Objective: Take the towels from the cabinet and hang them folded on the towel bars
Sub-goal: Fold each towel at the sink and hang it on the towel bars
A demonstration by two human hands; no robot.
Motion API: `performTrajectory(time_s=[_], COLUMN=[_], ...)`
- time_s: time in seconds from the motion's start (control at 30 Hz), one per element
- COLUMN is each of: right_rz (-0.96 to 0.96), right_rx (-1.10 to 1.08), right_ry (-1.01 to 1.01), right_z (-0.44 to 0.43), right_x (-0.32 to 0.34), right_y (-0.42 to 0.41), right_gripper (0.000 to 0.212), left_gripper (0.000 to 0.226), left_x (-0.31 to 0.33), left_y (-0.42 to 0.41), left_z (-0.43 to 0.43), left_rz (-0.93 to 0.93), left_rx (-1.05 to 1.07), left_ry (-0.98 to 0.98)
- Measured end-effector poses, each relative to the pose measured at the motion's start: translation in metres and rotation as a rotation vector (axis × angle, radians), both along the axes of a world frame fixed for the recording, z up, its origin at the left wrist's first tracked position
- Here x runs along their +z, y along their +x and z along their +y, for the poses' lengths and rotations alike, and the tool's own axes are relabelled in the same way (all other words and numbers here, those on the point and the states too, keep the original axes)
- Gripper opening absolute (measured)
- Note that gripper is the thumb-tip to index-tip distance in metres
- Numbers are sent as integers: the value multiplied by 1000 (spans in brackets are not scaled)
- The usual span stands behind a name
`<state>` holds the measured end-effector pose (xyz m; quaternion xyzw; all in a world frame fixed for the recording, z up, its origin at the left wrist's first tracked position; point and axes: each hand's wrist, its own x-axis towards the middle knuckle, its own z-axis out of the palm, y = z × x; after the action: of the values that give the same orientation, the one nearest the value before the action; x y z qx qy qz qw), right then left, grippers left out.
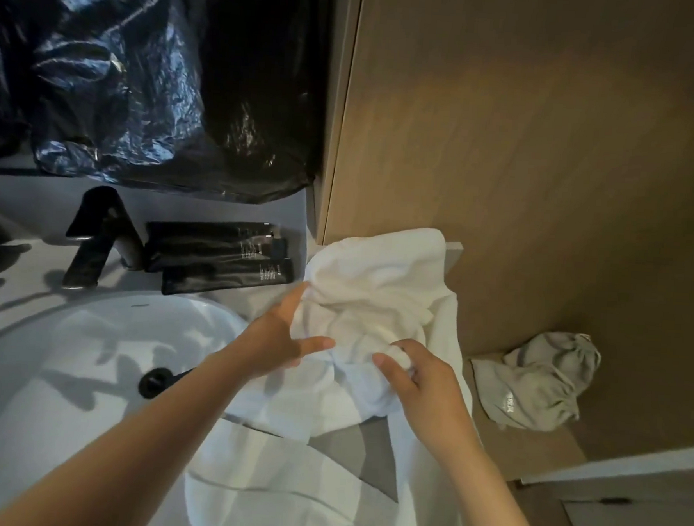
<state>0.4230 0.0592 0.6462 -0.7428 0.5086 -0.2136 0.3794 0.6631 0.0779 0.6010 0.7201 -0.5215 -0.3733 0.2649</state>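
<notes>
A white towel (380, 289) lies crumpled on the right end of the grey vanity counter (221, 295), and part of it hangs down over the counter's front edge. My left hand (280, 336) holds its left side, with the thumb stretched over the cloth. My right hand (415, 376) pinches a fold of the towel near its middle. More white cloth (282, 498) spreads below my arms. No towel bar and no cabinet interior are in view.
A white round sink (66, 367) with a black drain (154, 382) fills the lower left. Behind it stand a black faucet (95, 235) and black toiletry tubes (220, 255). Black plastic sheeting (145, 75) covers the wall. A grey cloth bag (541, 380) hangs by the wooden panel (547, 153).
</notes>
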Motion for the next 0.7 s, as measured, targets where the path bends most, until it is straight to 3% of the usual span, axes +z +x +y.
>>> performTrajectory(time_s=[0.07,0.27,0.5,0.7], right_rz=[-19,-93,-180,-292], right_rx=[-11,-31,-57,-73], right_ry=[5,5,-16,-96], right_z=[-2,-4,-8,-14], right_x=[1,5,24,67], right_y=[-1,0,4,16], right_gripper=[13,15,16,16], left_gripper=[97,66,29,27], left_x=[4,10,46,109], left_y=[-1,-5,-8,-7], left_z=[0,5,17,15], left_rz=[29,-257,-49,-119], left_rx=[-1,88,160,152], left_ry=[35,-79,-224,-397])
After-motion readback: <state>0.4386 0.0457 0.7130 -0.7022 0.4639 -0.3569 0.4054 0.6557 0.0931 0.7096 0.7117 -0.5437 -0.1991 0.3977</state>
